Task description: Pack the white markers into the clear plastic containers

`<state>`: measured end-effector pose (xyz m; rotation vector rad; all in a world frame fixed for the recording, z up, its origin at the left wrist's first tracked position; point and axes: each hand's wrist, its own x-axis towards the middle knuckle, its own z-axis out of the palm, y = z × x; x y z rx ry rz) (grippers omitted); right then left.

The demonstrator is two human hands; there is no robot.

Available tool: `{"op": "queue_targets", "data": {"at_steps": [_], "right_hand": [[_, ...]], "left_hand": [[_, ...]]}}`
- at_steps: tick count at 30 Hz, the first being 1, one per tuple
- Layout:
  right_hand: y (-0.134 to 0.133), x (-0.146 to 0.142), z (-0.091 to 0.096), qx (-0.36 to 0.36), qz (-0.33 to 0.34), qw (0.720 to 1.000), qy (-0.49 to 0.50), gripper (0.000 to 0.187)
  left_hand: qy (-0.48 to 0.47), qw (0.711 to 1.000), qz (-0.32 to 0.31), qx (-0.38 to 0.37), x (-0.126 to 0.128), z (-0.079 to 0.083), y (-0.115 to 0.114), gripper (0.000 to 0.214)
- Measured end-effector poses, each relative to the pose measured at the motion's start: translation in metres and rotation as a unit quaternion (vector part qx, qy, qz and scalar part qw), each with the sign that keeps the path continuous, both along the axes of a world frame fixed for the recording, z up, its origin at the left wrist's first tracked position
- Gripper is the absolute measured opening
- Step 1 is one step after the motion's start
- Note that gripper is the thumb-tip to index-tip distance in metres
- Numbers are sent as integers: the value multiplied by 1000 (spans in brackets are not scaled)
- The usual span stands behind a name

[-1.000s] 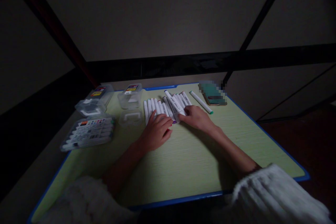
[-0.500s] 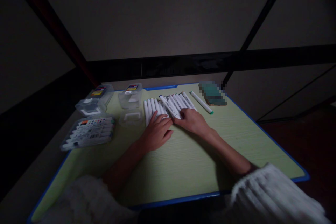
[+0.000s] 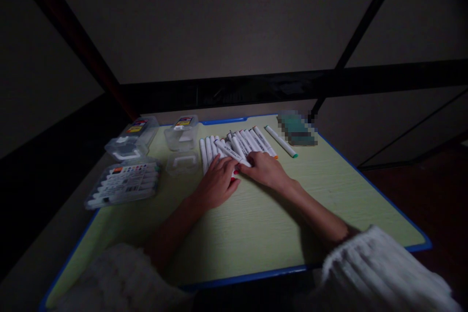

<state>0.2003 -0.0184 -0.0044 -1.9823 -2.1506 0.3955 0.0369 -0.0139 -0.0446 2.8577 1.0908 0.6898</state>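
Note:
Several white markers [image 3: 234, 145] lie side by side on the pale green table [image 3: 263, 234]. My left hand [image 3: 215, 183] rests palm down on the near ends of the left markers, fingers stretched flat. My right hand [image 3: 266, 169] lies beside it, fingertips pinching one marker [image 3: 231, 152] that slants across the row. A single marker with a green cap [image 3: 281, 142] lies apart to the right.
A clear case full of markers [image 3: 124, 183] lies at the left. Two clear lidded boxes [image 3: 132, 137] [image 3: 182, 132] stand behind it, with a small clear lid [image 3: 182, 162] beside the row. A blurred green flat object [image 3: 297, 129] is at the back right. Dark bars cross behind the table.
My right hand has slid left toward the left hand, swinging the slanted marker's far end leftward over the row. The other markers on the right now lie more evenly.

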Motion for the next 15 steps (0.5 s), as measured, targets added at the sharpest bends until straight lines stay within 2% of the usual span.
{"op": "queue_targets", "data": {"at_steps": [7,15], "right_hand": [[-3,-2,-1,24,18,999,-12,30],[-3,-1,-6,35,33,999,6,29]], "left_hand": [[-1,1000,9,-12,0,0,1,42],[10,1000,4,-4,0,-1,2,52]]}}
